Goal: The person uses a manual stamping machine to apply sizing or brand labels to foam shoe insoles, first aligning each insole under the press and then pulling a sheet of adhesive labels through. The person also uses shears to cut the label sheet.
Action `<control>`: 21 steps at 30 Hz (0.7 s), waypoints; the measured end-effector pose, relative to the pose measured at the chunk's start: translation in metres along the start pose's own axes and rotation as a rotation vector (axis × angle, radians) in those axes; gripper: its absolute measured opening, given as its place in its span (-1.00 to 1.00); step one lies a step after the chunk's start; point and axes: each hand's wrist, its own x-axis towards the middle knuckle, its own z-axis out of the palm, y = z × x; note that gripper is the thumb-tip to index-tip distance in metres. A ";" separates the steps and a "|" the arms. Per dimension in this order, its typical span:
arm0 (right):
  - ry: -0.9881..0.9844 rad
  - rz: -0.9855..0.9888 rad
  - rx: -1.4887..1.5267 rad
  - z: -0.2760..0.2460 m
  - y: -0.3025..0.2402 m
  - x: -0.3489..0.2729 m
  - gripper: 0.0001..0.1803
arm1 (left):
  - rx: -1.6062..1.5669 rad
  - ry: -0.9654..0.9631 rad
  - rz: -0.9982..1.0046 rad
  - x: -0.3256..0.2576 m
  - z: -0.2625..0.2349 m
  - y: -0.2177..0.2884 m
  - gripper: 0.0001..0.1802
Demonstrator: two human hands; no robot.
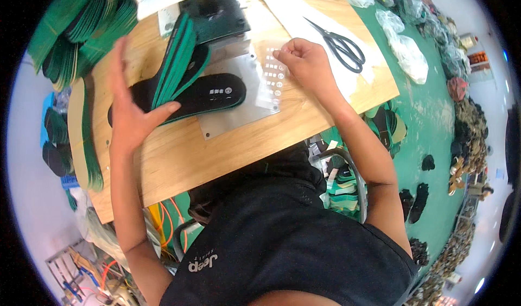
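White print on the black foam insole w/ green edging (pixel 190 102): a row of characters + round emblem near its rounded R end. Same sort of white characters & round emblems repeat in rows down the clear plastic label sheet (pixel 270 83), which lies partly over the flat silver metal plate (pixel 225 122); pale lettering also on chest of the black fabric shirt (pixel 260 241). Edges: pale wood-grain counter (pixel 173 173) shows its surface along the near edge & in a strip R of plate, toward the R corner; black-handled metal scissors (pixel 344 51) sit near the R edge on white sheet material (pixel 304 16), dark rectangular block (pixel 214 16) behind plate. L side tighter: tall piles of green-and-black insoles (pixel 95 32) + beige-topped green insole stack (pixel 81 138) at the L edge. Insole lies flat, approx mid-counter, R end overlapping plate, long green side twd the person; fanned bundle of green-and-black insoles (pixel 176 62) leans across it, tips pointing away. Hands: L hand (pixel 133 119) spread wide, fingers blurred, thumb over the insole, not gripping; R hand (pixel 306 64) curled, thumb & index pinched tog. at label sheet's upper R edge, can't tell if film's caught btwn them.
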 end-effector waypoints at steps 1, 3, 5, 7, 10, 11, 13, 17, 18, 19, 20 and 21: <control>0.028 0.013 0.075 -0.007 -0.005 -0.006 -0.83 | 0.030 0.099 0.043 0.005 -0.001 0.008 -0.03; 0.056 0.040 0.260 -0.018 -0.016 -0.023 -0.86 | 0.082 0.305 0.132 0.006 -0.008 0.029 -0.12; 0.047 0.085 0.408 -0.022 -0.029 -0.041 -0.88 | -0.179 0.385 0.153 -0.011 0.007 0.042 -0.40; 0.016 0.125 0.530 -0.024 -0.041 -0.066 -0.89 | -0.089 0.095 0.206 -0.014 0.027 0.081 -0.71; -0.043 0.179 0.694 -0.026 -0.041 -0.092 -0.87 | -0.210 -0.139 -0.062 -0.003 0.076 0.127 -0.61; -0.057 0.162 0.740 -0.024 -0.039 -0.097 -0.88 | -0.377 -0.233 -0.238 -0.005 0.085 0.131 -0.65; -0.059 0.134 0.831 -0.026 -0.032 -0.106 -0.88 | -0.716 -0.445 -0.590 -0.008 0.106 0.134 -0.73; 0.085 0.177 0.670 -0.042 -0.017 -0.101 -0.87 | -0.778 -0.394 -0.644 -0.012 0.135 0.129 -0.82; 0.186 0.138 0.667 -0.051 -0.016 -0.095 -0.85 | -0.807 -0.397 -0.684 -0.012 0.139 0.126 -0.82; 0.285 0.100 0.661 -0.065 -0.014 -0.088 -0.83 | -0.837 -0.398 -0.727 -0.011 0.140 0.123 -0.83; 0.340 0.069 0.601 -0.079 -0.008 -0.078 -0.80 | -0.865 -0.409 -0.753 -0.011 0.140 0.121 -0.83; 0.400 -0.012 0.547 -0.091 0.000 -0.070 -0.80 | -0.895 -0.424 -0.779 -0.011 0.142 0.118 -0.83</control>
